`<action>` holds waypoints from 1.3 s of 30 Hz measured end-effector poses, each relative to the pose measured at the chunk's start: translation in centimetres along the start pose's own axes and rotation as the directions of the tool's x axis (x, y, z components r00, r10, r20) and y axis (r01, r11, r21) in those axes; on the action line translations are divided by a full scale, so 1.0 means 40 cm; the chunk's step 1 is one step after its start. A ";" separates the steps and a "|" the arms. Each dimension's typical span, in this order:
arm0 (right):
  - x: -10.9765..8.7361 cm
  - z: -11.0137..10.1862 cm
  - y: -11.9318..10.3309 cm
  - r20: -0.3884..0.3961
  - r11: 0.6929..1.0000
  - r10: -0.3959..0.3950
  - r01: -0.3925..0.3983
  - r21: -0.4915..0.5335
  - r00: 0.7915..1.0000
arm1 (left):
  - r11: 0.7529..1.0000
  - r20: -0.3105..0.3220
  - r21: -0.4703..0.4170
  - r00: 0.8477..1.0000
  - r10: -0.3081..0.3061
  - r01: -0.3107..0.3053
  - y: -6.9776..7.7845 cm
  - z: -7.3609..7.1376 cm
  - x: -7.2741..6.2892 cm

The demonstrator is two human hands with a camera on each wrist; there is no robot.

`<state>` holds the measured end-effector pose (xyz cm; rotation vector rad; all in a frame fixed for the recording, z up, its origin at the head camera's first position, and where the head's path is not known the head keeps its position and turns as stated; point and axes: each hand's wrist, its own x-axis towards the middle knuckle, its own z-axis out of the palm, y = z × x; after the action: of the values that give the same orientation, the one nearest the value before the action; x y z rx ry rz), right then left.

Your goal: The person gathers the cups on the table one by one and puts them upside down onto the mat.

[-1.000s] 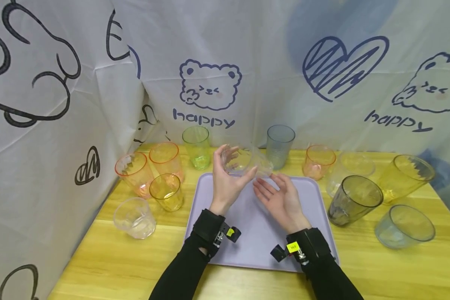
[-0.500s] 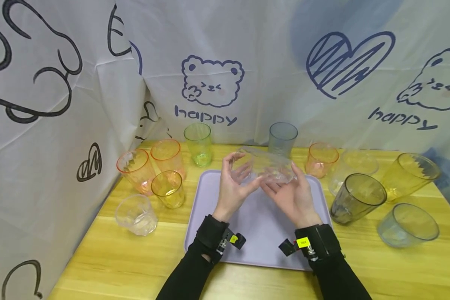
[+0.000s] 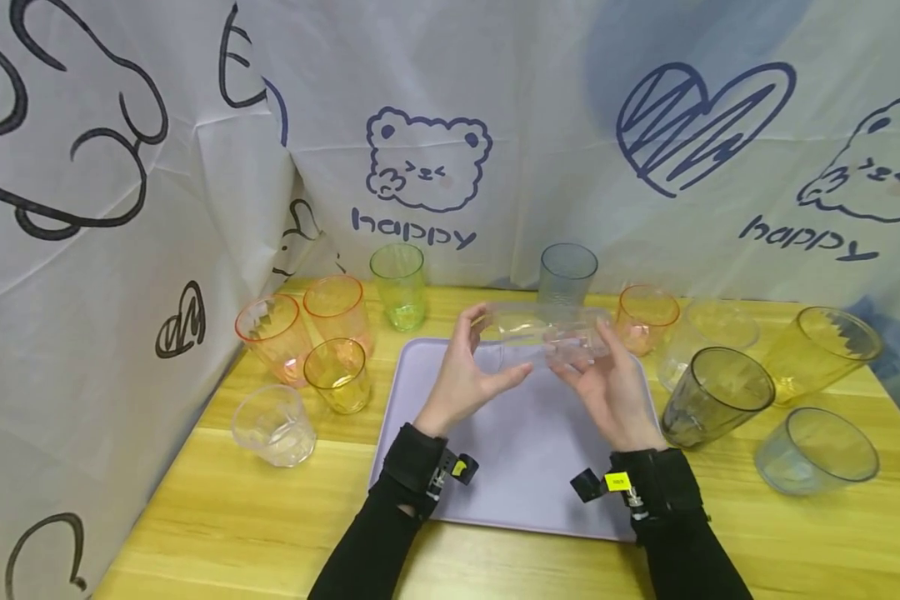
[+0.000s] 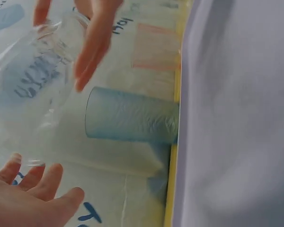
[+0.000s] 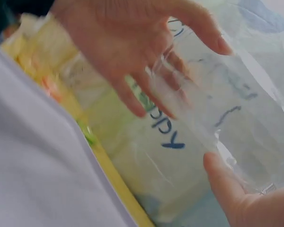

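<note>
A clear, tall tumbler (image 3: 527, 323) is held sideways above the lilac tray (image 3: 510, 483), mouth toward my left hand. My right hand (image 3: 617, 398) grips its base end, thumb on one side and fingers on the other. At the mouth end, my left hand (image 3: 457, 385) has its fingers spread around the rim, with the thumb apart from the wall. The left wrist view shows those loose left fingertips (image 4: 52, 177) beside the tumbler and the right fingers (image 4: 92, 56) at its far end. In the right wrist view the tumbler (image 5: 246, 127) fills the right side.
Left of the tray stand two orange glasses (image 3: 288, 364), a yellow glass (image 3: 348, 392) and a clear glass (image 3: 288, 437). Behind it are green (image 3: 405, 300) and blue (image 3: 566, 287) glasses. Orange, clear, yellow, dark grey (image 3: 701, 408) and blue-grey (image 3: 802, 458) glasses stand at right.
The tumbler has moved right and levelled out sideways. My right hand, open beneath it earlier, has closed on its base. My left thumb has come away from the wall.
</note>
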<state>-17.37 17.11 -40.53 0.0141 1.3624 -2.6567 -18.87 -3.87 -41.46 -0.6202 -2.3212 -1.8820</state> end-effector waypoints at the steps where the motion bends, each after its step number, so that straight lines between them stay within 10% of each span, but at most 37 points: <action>1: -0.002 0.003 -0.003 -0.013 0.999 -0.023 0.022 -0.043 1.000 | 0.999 0.000 0.036 1.000 -0.001 0.001 0.002 -0.002 0.001; 5: -0.008 0.019 -0.008 -0.066 0.967 -0.119 0.100 -0.236 0.991 | 0.969 -0.018 0.242 0.998 0.062 -0.055 0.014 -0.002 0.002; 9: -0.013 0.036 -0.004 -0.093 0.888 -0.229 0.169 -0.427 0.969 | 0.857 -0.003 0.485 0.980 0.200 -0.174 0.025 0.007 0.003; 12: -0.012 0.044 0.005 -0.064 0.779 -0.345 0.248 -0.575 0.936 | 0.759 0.023 0.613 0.965 0.261 -0.220 0.025 0.018 0.002; 16: -0.012 0.048 0.019 0.040 0.600 -0.473 0.355 -0.717 0.880 | 0.696 0.038 0.684 0.964 0.262 -0.216 0.019 0.029 -0.002; 30: -0.036 0.074 0.050 0.297 0.329 -0.497 0.494 -0.805 0.815 | 0.682 0.034 0.707 0.973 0.229 -0.186 0.005 0.040 -0.009; 39: -0.031 0.081 0.060 0.304 0.353 -0.480 0.498 -0.792 0.823 | 0.726 -0.014 0.676 0.983 0.183 -0.126 0.000 0.027 -0.010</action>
<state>-15.61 13.28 -40.46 -0.6392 2.8968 -1.9146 -18.31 -2.93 -41.85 -0.5907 -2.5448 -0.8461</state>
